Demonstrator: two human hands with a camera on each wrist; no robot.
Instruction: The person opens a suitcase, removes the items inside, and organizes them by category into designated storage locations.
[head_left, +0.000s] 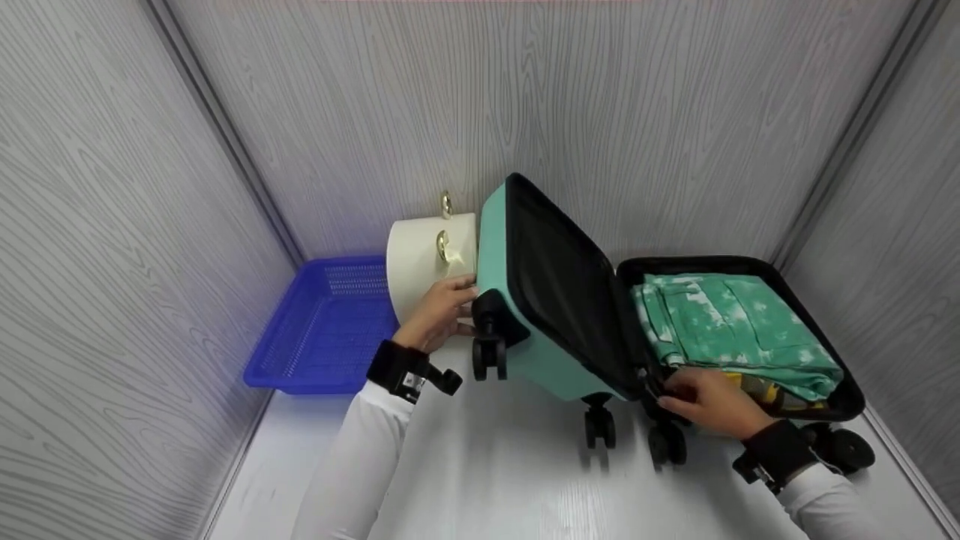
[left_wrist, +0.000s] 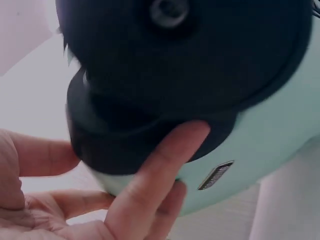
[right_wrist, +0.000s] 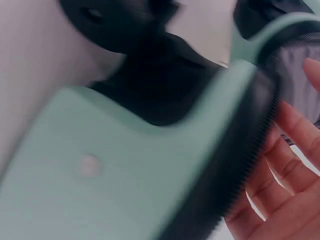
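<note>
1. Pressing the raised lid's outer shell beside a black wheel housing (left_wrist: 150,100), the left hand (head_left: 439,311) has its fingers straight.
2. The right hand (head_left: 709,401) grips the front rim of the open mint-green hard-shell suitcase (head_left: 525,300) on the white table (head_left: 487,465).
3. Folded green patterned cloth (head_left: 731,322) fills its base.
4. A blue plastic basket (head_left: 322,330) and a cream handbag (head_left: 427,259) stand behind to the left.

Two bare hands, white sleeves, black wrist gear.

Left hand (head_left: 442,311) and right hand (head_left: 709,401) are both bare, no gloves, no rings showing. Each arm wears a long white sleeve (head_left: 360,465) running right down to the wrist, smooth and plain, no print. Over each cuff sits a broad black band (head_left: 394,366), and on the left one a small black camera (head_left: 442,380) juts out sideways on a short stem. The right band (head_left: 780,450) carries a similar black block at its edge.
</note>
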